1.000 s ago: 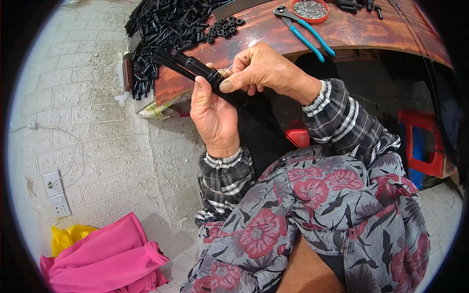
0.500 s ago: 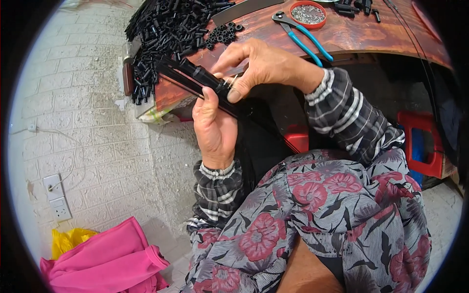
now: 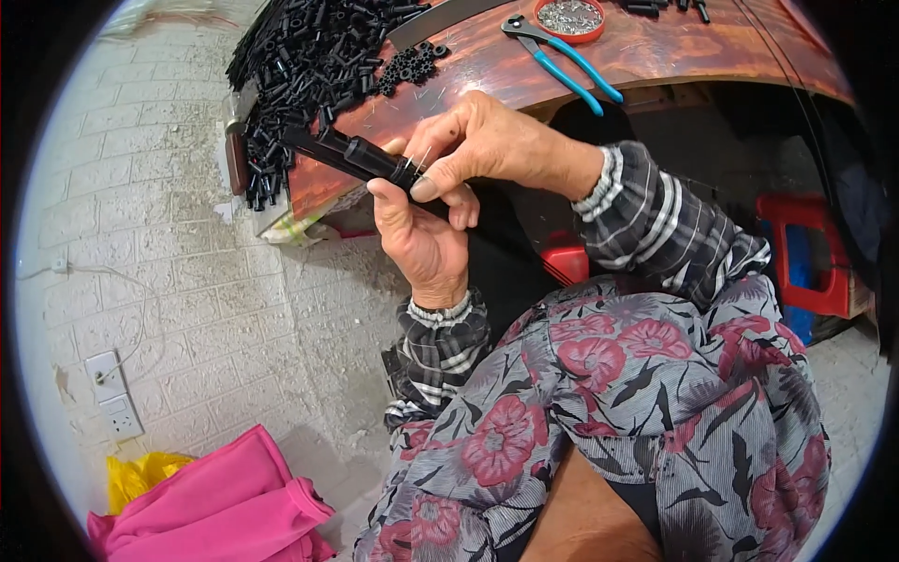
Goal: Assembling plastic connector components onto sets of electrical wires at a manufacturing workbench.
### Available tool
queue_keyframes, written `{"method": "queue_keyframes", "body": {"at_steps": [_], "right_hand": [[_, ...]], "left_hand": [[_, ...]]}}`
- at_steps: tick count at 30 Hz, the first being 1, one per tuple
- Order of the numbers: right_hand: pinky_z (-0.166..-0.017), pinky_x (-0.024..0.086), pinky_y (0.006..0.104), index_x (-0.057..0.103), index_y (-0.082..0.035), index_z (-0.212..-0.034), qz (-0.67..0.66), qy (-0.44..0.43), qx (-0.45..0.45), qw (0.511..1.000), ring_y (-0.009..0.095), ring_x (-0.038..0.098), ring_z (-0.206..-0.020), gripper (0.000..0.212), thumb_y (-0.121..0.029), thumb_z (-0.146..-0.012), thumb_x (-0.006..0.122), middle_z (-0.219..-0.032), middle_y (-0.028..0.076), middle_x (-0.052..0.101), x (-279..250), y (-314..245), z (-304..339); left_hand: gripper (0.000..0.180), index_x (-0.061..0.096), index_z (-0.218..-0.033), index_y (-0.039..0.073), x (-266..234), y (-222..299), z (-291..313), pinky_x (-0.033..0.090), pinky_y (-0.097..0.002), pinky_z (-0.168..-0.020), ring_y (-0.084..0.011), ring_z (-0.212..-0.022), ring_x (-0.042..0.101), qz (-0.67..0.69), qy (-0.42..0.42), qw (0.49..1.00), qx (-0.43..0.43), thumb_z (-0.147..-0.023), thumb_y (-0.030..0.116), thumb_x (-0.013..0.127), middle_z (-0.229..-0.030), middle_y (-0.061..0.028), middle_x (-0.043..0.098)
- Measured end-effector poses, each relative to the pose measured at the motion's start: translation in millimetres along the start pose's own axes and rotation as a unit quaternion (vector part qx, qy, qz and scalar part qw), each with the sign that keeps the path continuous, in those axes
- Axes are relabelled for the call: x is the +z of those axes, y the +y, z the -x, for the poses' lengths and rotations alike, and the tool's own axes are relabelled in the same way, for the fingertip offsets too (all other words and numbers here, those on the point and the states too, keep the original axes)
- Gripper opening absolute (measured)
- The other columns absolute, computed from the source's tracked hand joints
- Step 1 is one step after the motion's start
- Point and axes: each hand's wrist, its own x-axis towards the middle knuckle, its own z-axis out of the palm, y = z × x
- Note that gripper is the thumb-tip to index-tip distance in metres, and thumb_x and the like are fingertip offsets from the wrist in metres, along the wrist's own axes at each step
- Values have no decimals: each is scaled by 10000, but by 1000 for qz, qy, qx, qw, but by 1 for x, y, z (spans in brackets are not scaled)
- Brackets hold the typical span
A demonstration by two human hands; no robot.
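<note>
My left hand [image 3: 426, 248] is closed round a black tubular plastic part [image 3: 367, 155], thumb pressed along its lower side. The part is ribbed near its right end, tilts up to the left, and has long dark strips [image 3: 314, 148] beside it. From above, my right hand [image 3: 496, 148] pinches at that ribbed end with thumb and forefinger. Thin silvery pins [image 3: 423, 159] stick out by those fingertips. The hands hide how the pins meet the part. Just behind lies a heap of black plastic pieces [image 3: 309, 61] on the reddish wooden table [image 3: 473, 73].
Blue-handled pliers [image 3: 562, 64] lie near the table edge, beside a red round dish [image 3: 585, 37] of small metal bits. Small black rings [image 3: 407, 70] sit by the heap. A brown-handled tool [image 3: 235, 159] rests at the table's left end. A red stool [image 3: 801, 248] stands below, right.
The black part and both hands have shifted slightly. Curled fingertips of my left hand now show beneath the right thumb. My right hand stays pinched at the ribbed end.
</note>
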Motion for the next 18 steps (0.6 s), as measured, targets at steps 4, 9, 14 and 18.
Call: {"method": "queue_keyframes", "body": {"at_steps": [4,9,14,18], "right_hand": [[-405,468,225,564,70,-888,-15,88,-45,995,121,570,-482,243,-36,-693,662,-634,78,567,16,16,-1],[-425,460,202,574,46,-821,87,135,-115,980,106,567,-509,181,-65,-710,664,-661,54,555,17,13,6],[-441,448,200,587,31,-769,297,180,-282,894,96,559,-534,123,-63,-722,650,-652,36,542,14,19,-1],[-423,422,215,563,28,-683,226,190,-214,931,109,527,-451,124,-66,-754,600,-567,34,523,26,5,4]], "left_hand": [[514,368,-1202,44,-2,6,5,313,-237,-361,-117,-404,400,-62,112,991,47,-862,425,428,-645,-75,503],[538,393,-1180,-6,7,4,-2,302,-222,-356,-110,-412,403,-106,141,982,62,-854,418,452,-650,-72,498],[503,437,-1140,-10,11,6,-2,302,-223,-353,-113,-433,413,-109,176,977,54,-864,410,429,-656,-69,502],[486,468,-1105,-16,11,4,-2,292,-218,-352,-111,-437,409,-116,188,974,51,-871,405,403,-681,-68,508]]}}
